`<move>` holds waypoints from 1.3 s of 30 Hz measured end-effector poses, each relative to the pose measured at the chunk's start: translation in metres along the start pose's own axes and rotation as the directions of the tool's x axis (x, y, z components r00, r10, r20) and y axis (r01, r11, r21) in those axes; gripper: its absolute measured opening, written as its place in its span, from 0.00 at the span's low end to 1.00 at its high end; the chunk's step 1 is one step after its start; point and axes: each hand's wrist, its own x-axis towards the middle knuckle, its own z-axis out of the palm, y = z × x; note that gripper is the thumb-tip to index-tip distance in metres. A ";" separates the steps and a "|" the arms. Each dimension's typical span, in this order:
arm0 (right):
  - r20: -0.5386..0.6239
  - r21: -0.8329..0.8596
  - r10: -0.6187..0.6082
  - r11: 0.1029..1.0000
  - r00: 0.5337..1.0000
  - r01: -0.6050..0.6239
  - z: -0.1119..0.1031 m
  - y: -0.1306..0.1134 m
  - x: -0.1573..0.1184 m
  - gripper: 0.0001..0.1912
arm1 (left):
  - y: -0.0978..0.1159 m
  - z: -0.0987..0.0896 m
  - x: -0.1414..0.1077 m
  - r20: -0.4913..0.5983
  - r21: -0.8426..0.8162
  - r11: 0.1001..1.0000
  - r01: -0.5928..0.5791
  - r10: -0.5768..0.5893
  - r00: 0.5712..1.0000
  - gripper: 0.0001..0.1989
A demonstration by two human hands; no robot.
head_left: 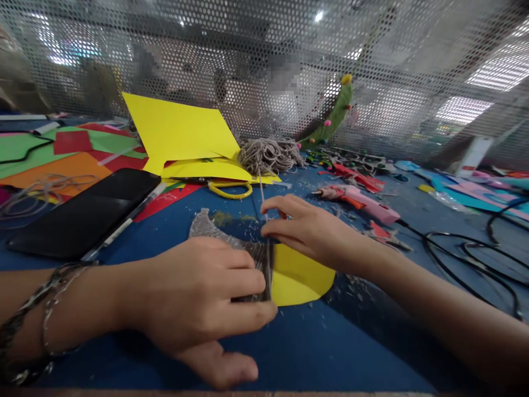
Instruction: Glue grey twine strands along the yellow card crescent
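We count two bare hands over the blue tabletop (330, 355), and one yellow piece (306, 275) lies flat between them. Its left side adjoins an area of grey yarn (202, 225), much of it hidden under the left hand (206, 298). We see that hand palm down, its fingers slightly bent and pressing on the grey area near its edge, the thumb set wide apart. The right hand (308, 223) hovers above the piece, thumb and forefinger narrowly spaced, with one grey strand (262, 190) running at their tips; we cannot tell how firmly they grip it. The strand stretches toward one tangled heap of grey yarn (270, 156) behind. Left of that heap we find one large yellow sheet (185, 129) tilted up, and below it one yellow scissor handle (230, 191). Farther left lies one black phone (86, 212), near several coloured sheets (74, 165). To the right rests one pink glue gun (367, 204) with one black cable (430, 240) looping away. Behind everything we see one green shape (341, 110) dotted with coloured balls, near one perforated screen (231, 49).
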 end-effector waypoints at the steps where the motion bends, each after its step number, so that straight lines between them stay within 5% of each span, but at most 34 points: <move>1: -0.009 0.031 0.006 1.000 1.000 -0.006 -0.001 0.001 -0.001 0.12 | 0.000 0.000 0.000 0.006 -0.002 1.000 -0.001 0.001 1.000 0.19; 7: 0.055 0.251 0.035 0.967 0.998 -0.048 -0.003 0.004 -0.010 0.09 | -0.001 -0.004 -0.002 0.055 -0.048 0.999 0.005 -0.003 0.998 0.20; 16: -0.010 0.259 0.044 0.965 0.999 -0.040 -0.004 0.002 -0.015 0.07 | 0.000 -0.006 0.001 0.131 -0.014 1.000 -0.005 0.007 0.991 0.18; 39: 0.120 0.497 0.075 0.859 0.990 -0.125 -0.003 0.014 -0.018 0.08 | 0.002 -0.004 0.001 0.145 -0.044 0.998 0.046 -0.040 0.989 0.19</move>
